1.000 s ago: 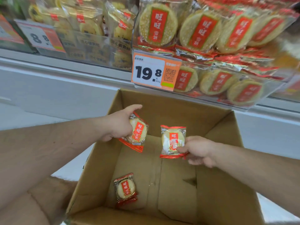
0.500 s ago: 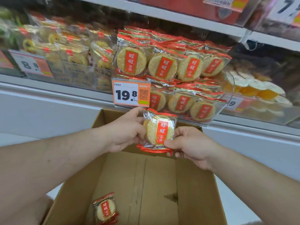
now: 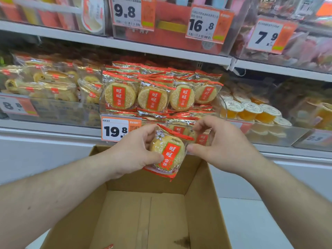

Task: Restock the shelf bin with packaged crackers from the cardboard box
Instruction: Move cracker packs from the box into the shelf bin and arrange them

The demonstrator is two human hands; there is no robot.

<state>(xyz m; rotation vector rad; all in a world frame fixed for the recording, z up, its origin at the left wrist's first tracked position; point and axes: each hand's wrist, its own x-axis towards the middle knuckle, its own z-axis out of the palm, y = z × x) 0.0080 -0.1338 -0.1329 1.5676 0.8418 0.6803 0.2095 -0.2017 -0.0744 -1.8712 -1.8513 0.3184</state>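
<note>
Two hands over open cardboard box (image 3: 201,203). Left hand (image 3: 136,150) grips a cracker pack (image 3: 168,153), fingers curled round its left edge; right hand (image 3: 219,146) pinches the pack's right edge, thumb and fingers. Pack held just before the 19.8 price tag (image 3: 115,130). Behind, shelf bin (image 3: 222,105) stacked with same cracker packs.

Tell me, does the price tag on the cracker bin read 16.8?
No, the price tag on the cracker bin reads 19.8.
</note>
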